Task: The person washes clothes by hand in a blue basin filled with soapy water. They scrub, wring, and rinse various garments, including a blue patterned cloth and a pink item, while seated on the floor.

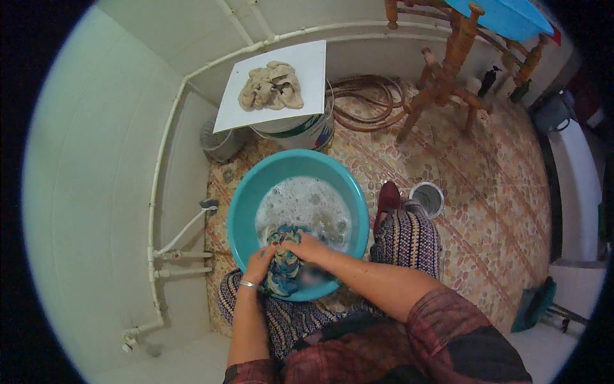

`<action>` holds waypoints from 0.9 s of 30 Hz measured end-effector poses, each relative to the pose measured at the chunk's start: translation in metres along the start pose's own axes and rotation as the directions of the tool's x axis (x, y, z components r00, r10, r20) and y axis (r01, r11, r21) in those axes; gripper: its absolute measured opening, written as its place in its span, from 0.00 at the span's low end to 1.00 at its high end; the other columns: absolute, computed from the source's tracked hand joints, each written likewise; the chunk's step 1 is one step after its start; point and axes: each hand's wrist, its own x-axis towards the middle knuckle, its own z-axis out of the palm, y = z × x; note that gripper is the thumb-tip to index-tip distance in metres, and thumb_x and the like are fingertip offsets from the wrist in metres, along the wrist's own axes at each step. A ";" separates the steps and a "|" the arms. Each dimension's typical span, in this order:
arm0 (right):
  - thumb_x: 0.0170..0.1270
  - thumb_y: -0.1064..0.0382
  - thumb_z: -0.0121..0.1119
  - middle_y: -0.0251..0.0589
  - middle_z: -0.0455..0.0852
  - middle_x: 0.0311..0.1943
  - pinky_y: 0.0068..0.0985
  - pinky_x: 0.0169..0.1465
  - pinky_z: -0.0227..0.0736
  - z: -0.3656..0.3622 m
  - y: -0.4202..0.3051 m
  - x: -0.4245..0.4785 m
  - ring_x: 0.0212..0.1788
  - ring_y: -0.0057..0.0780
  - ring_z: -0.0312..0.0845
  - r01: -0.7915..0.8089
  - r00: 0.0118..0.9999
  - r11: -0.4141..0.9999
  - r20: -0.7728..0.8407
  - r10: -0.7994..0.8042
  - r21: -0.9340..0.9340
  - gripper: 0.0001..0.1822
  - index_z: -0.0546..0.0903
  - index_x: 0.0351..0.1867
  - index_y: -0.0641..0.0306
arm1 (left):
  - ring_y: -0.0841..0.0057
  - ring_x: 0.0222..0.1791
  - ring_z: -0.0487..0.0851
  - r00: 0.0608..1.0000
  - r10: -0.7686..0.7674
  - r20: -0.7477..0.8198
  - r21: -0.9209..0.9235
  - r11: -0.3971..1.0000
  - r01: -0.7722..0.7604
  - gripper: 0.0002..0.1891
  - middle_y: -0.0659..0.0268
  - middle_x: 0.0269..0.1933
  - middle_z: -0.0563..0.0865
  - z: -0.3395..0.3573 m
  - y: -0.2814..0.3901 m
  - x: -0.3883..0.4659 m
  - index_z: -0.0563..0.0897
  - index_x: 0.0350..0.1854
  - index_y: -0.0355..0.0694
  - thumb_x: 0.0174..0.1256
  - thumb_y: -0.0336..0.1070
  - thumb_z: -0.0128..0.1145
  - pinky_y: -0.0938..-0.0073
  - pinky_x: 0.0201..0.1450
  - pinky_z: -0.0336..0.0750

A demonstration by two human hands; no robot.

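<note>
A large turquoise plastic basin (357, 201) stands on the floor between my knees, with foamy, sudsy water (307, 201) in it. At its near side I hold a bunched wet cloth (284, 269) patterned in blue, green and cream. My left hand (260, 263) grips the cloth's left side, a silvery bracelet on the wrist. My right hand (307, 247) is closed on the cloth's upper right part, touching the suds. The thumbs are close together over the cloth. Part of the cloth lies against the basin's near wall; the fingertips underneath are hidden.
Beyond the basin, a crumpled beige cloth (272, 86) lies on a white board (314, 62) over a bucket (297, 137). A coiled brown hose (355, 125), a wooden stand (443, 91) and a small white container (427, 200) are farther right. Wall pipes (154, 192) run at left.
</note>
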 end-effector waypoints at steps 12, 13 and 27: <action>0.52 0.52 0.56 0.50 0.75 0.49 0.37 0.54 0.64 -0.057 -0.018 0.042 0.52 0.47 0.69 -0.053 0.895 0.957 -0.439 -0.081 -0.284 0.25 0.72 0.52 0.57 | 0.73 0.43 0.79 0.988 0.140 -0.061 -0.284 0.947 -0.152 0.34 0.58 0.45 0.80 -0.002 0.004 0.096 0.70 0.54 0.31 0.47 0.46 0.65 0.73 0.47 0.72; 0.53 0.53 0.55 0.50 0.75 0.49 0.37 0.54 0.65 -0.057 -0.012 0.041 0.53 0.47 0.69 -0.135 0.908 0.902 -0.415 -0.052 -0.410 0.25 0.72 0.53 0.57 | 0.71 0.44 0.79 0.995 0.099 0.000 -0.101 0.990 -0.099 0.37 0.56 0.46 0.80 0.009 -0.001 0.100 0.69 0.55 0.31 0.45 0.48 0.66 0.72 0.48 0.72; 0.50 0.60 0.55 0.46 0.82 0.35 0.41 0.42 0.71 -0.041 -0.033 0.024 0.40 0.45 0.77 0.001 0.997 0.563 -0.045 -0.068 -0.827 0.16 0.76 0.43 0.53 | 0.57 0.43 0.80 0.938 -0.089 0.336 0.506 0.857 -0.100 0.27 0.48 0.41 0.81 0.018 0.000 0.078 0.82 0.36 0.34 0.45 0.57 0.55 0.66 0.48 0.72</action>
